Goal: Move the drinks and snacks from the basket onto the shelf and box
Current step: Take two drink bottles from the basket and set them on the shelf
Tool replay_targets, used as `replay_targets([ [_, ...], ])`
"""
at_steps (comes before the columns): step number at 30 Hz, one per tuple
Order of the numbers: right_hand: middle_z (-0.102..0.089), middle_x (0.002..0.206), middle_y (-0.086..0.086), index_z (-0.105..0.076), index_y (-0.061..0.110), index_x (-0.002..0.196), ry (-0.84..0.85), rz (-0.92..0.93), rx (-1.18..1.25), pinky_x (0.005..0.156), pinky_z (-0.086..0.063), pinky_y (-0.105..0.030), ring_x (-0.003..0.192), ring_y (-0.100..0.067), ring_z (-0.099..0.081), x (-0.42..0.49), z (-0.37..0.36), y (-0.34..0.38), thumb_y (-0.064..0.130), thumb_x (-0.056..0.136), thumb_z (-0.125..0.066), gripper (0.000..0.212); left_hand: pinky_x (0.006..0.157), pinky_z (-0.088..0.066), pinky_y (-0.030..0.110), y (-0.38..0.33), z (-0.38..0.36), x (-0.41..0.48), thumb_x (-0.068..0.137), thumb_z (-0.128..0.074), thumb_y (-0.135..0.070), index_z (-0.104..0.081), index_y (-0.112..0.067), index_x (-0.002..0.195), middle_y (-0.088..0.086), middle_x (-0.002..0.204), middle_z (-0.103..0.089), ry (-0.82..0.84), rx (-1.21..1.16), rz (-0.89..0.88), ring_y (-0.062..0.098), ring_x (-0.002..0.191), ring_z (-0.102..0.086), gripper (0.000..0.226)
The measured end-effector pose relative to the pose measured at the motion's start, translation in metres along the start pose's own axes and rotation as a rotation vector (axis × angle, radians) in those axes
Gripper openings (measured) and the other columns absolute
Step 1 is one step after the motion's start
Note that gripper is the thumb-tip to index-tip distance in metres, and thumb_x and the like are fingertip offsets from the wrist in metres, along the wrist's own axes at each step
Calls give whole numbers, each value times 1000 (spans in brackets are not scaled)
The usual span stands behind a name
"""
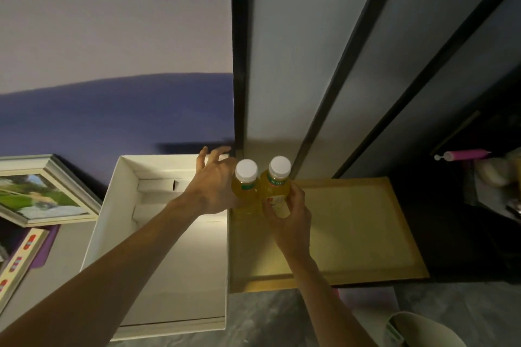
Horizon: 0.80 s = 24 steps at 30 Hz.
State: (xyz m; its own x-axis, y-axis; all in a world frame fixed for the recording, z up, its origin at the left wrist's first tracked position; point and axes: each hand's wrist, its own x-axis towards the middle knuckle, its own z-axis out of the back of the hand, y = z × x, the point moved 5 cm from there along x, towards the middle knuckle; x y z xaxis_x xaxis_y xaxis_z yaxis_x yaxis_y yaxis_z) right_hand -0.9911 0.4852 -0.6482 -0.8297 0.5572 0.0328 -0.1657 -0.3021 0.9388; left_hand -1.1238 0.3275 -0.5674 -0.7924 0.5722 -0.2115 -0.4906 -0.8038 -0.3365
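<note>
Head view: your right hand (290,222) grips the right bottle (277,183) on the shelf (352,220). Your left hand (214,180), spread and empty, sits just beside the left bottle (245,186). The bottles touch, so a jerky release could topple both.

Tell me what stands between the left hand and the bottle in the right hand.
Head view: a second yellow bottle stands there, beside the left hand and the gripped bottle.
</note>
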Motion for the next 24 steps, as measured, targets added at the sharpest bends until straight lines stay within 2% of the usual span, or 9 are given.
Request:
replay_targets([
  [4,-66,141,16,-48,26,152,78,-28,-49,101,-54,-15,128,-2,-64,-2,7,4,44,92,-82,72,128,7,51,6,3,-4,80,-85,-49,-48,-32,147,-6,160,-42,-16,-123,-19,20,158,-11,78],
  [7,-61,143,25,-45,32,154,126,-40,-121,103,-51,-12,129,10,-58,-5,21,17,48,90,-84,76,129,-5,51,9,17,-17,74,-89,-52,-45,-37,149,-11,162,-38,-55,-260,-35,17,158,-12,89],
  [10,-50,161,14,-35,31,162,170,-16,-254,118,-46,-34,145,-4,-48,-1,48,55,61,90,-78,90,127,-18,53,13,44,-34,66,-79,-77,-38,-45,152,-15,163,-33,-43,-312,-22,19,155,-21,100],
  [12,-34,172,8,-26,30,167,227,3,-341,122,-36,-38,156,-14,-35,7,70,93,68,90,-73,98,125,-23,55,8,73,-44,61,-63,-95,-35,-49,152,-16,162,-33,-52,-323,-30,19,153,-28,105],
  [13,-27,175,9,-23,32,168,259,24,-379,122,-33,-40,158,-15,-30,12,82,115,72,89,-70,100,125,-22,55,3,92,-49,65,-60,-95,-33,-49,153,-14,164,-31,-59,-328,-33,20,154,-26,103],
  [15,-15,178,11,-17,36,169,304,71,-460,126,-30,-47,162,-15,-20,22,103,165,80,88,-63,103,127,-15,53,-12,135,-62,78,-61,-83,-25,-47,158,-9,170,-22,-85,-322,-45,21,157,-18,95],
  [17,-7,179,12,-13,36,170,328,122,-531,129,-26,-52,164,-16,-12,30,120,221,78,90,-62,103,126,-9,49,-28,182,-78,85,-61,-75,-18,-43,161,-6,172,-16,-131,-294,-66,21,159,-11,93],
  [20,-3,180,8,-11,29,172,330,191,-612,128,-23,-47,165,-18,-9,37,146,307,70,95,-65,103,127,-13,48,-45,250,-105,84,-47,-87,-16,-41,162,-7,173,-15,-206,-237,-95,20,160,-11,96],
  [24,-2,180,7,-7,27,172,299,283,-710,129,-21,-43,165,-17,-10,41,172,404,82,91,-55,109,127,-19,48,-62,334,-149,84,-30,-92,-20,-35,164,-5,171,-23,-361,-161,-90,20,157,-20,99],
])
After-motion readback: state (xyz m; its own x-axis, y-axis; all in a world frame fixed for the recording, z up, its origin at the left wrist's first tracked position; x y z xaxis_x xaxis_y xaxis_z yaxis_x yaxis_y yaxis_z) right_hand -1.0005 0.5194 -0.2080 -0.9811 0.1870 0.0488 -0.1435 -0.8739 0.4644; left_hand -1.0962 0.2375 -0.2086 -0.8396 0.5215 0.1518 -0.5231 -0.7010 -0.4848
